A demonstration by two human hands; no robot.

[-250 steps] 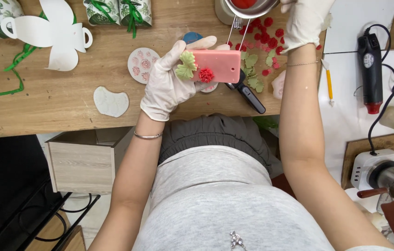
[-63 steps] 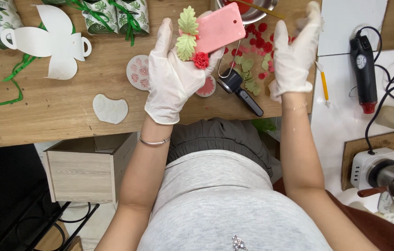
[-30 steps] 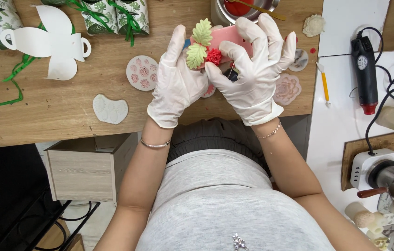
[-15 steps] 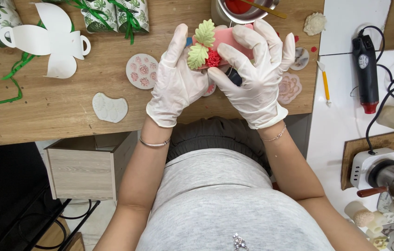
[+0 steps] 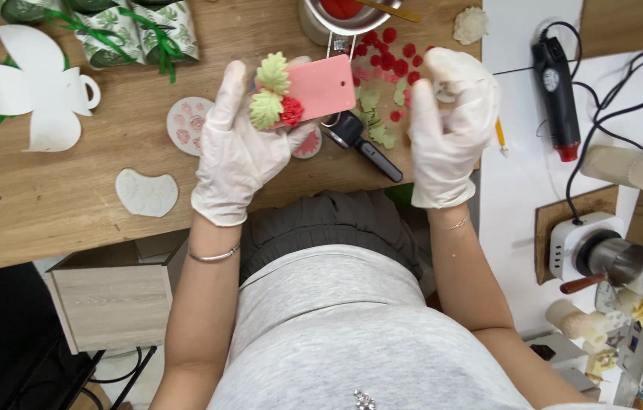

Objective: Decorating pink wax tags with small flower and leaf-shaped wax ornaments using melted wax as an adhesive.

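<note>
- Head view: the gloved left hand (image 5: 239,148) lies flat and open-palmed above the wooden table (image 5: 71,190), carrying a pink rectangular block (image 5: 323,86) on its fingertips; two pale green leaves (image 5: 270,91) and a red flower piece (image 5: 291,111) sit at the block's left end.
- Head view: the gloved right hand (image 5: 450,125) is raised just beside the block, apart from it, fingers curled; whether it pinches anything cannot be told.
- Step, judged: decorating the block. The next piece would need precise placement beside the leaves; loose red and green pieces (image 5: 386,83) lie on the table behind.
</note>
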